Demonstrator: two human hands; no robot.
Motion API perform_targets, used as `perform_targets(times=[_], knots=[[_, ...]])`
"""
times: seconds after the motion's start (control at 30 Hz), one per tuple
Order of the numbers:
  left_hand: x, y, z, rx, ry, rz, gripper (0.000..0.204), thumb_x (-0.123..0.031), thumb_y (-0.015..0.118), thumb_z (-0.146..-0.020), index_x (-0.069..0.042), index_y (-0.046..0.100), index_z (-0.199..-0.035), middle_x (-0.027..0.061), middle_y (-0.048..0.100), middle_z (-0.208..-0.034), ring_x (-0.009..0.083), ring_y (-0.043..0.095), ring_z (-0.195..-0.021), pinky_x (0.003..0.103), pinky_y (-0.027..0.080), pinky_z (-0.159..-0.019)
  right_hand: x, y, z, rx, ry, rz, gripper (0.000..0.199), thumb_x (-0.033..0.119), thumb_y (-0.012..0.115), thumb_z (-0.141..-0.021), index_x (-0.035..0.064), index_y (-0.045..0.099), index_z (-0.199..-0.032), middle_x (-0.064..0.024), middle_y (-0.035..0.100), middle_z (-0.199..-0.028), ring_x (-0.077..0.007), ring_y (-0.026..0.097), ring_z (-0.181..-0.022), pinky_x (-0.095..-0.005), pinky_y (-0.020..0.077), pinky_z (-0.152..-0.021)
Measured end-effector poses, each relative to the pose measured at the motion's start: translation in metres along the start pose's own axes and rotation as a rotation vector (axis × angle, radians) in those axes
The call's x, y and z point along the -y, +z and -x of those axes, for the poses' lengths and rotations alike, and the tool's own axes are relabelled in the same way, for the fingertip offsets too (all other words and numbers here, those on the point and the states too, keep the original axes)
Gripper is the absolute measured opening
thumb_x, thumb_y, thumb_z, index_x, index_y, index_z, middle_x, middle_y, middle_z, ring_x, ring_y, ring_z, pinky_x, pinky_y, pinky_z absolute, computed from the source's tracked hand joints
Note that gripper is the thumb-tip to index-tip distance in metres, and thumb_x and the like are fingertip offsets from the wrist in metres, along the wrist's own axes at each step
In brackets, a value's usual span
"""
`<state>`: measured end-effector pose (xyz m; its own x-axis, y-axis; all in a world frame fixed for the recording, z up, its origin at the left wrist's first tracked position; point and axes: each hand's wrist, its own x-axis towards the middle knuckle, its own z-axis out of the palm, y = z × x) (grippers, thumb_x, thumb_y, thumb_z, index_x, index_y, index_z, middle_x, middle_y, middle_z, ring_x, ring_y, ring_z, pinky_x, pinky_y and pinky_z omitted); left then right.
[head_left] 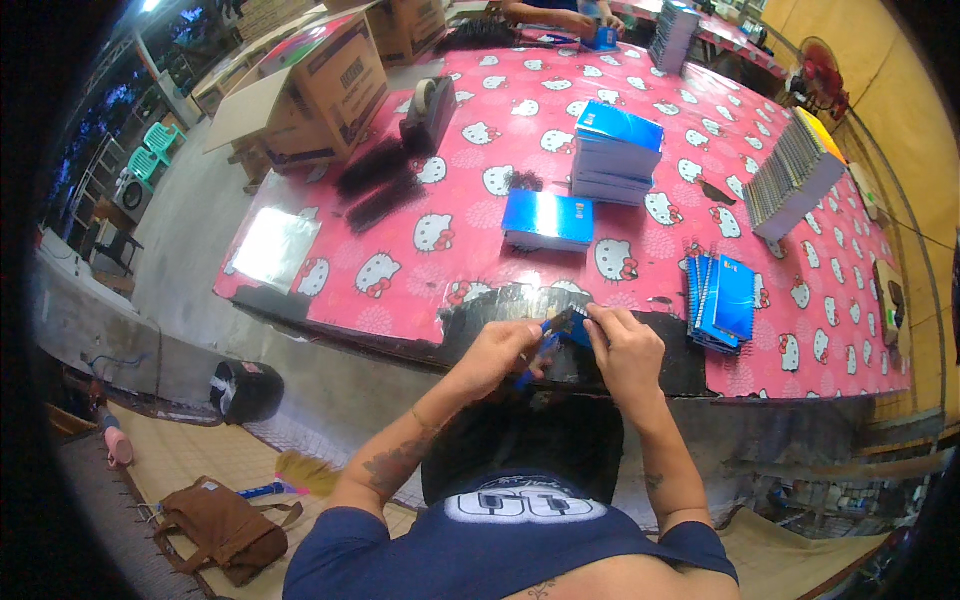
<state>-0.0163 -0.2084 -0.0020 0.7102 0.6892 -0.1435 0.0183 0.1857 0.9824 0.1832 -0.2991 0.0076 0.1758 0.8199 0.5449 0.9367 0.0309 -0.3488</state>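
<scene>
At the table's near edge my left hand (508, 352) is closed around blue-handled pliers (550, 345). Their dark jaws meet the end of a small blue spiral notebook (578, 330). My right hand (630, 348) pinches that notebook by its bound edge, and my fingers hide much of it. Just beyond my hands lies a low pile of blue notebooks (547, 218), with a taller stack of them (618, 150) behind it. To the right of my right hand, several blue spiral notebooks (722, 300) lie fanned in a pile.
The table has a pink cartoon-cat cover (400, 240). On its left are clear sheets (275, 248), black bristly bundles (382, 185) and a tape dispenser (428, 115). Bound notebooks (795, 175) stand at right. Cardboard boxes (320, 95) sit far left; a co-worker's arm (555, 15) shows opposite.
</scene>
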Motion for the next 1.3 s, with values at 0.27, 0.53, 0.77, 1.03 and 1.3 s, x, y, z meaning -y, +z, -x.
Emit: perform_targets(times=[0.27, 0.53, 0.77, 1.03, 1.3], knots=[[-0.003, -0.066, -0.008, -0.202, 0.415, -0.924, 0.036, -0.014, 0.068, -0.088, -0.006, 0.068, -0.123, 0.0146, 0.063, -0.11, 0.0318, 0.059, -0.104, 0.043, 0.048, -0.09, -0.007, -0.006, -0.001, 0.046, -0.017, 0.023, 0.02, 0.023, 0.072, -0.087, 0.0138, 0.072, -0.105, -0.0044, 0.071, -0.091, -0.025, 0.069, -0.08, -0.0381, 0.0529, -0.068], [-0.007, 0.027, -0.059, 0.186, 0.697, -1.301, 0.042, -0.011, 0.072, -0.084, -0.003, 0.06, -0.124, 0.0174, 0.064, -0.123, 0.034, 0.062, -0.113, 0.046, 0.048, -0.096, -0.033, -0.047, -0.01, -0.12, 0.101, -0.113, 0.025, 0.015, 0.069, -0.085, 0.0077, 0.067, -0.109, -0.015, 0.069, -0.111, -0.0365, 0.066, -0.104, -0.0451, 0.0518, -0.09], [-0.055, 0.15, -0.12, 0.089, 0.487, 0.091, 0.076, -0.008, 0.071, -0.093, -0.016, 0.027, -0.155, 0.0151, 0.058, -0.11, 0.0252, 0.067, -0.102, 0.035, 0.064, -0.074, -0.203, -0.09, 0.049, -0.244, 0.602, -0.021, 0.036, 0.024, 0.052, -0.101, 0.0018, 0.065, -0.127, -0.0204, 0.067, -0.126, -0.0352, 0.062, -0.119, -0.0421, 0.0467, -0.102], [0.024, 0.229, -0.187, -0.272, 0.526, -0.611, 0.075, -0.044, 0.074, -0.086, 0.001, 0.049, -0.14, 0.0293, 0.057, -0.118, 0.0388, 0.059, -0.11, 0.047, 0.049, -0.093, -0.235, -0.11, 0.041, -0.238, 1.048, -0.614, 0.055, 0.048, 0.054, -0.101, -0.0002, 0.066, -0.124, -0.0104, 0.071, -0.108, -0.0201, 0.067, -0.099, -0.0361, 0.0533, -0.087], [0.036, 0.219, -0.225, 0.068, -0.038, 0.203, 0.056, -0.018, 0.058, -0.085, 0.001, 0.045, -0.136, 0.0133, 0.06, -0.109, 0.0195, 0.061, -0.085, 0.035, 0.054, -0.072, -0.222, -0.085, 0.009, 0.025, 0.998, -1.002, 0.072, 0.033, 0.083, -0.081, 0.0003, 0.048, -0.135, -0.0127, 0.065, -0.114, -0.0225, 0.066, -0.098, -0.0403, 0.0587, -0.081]])
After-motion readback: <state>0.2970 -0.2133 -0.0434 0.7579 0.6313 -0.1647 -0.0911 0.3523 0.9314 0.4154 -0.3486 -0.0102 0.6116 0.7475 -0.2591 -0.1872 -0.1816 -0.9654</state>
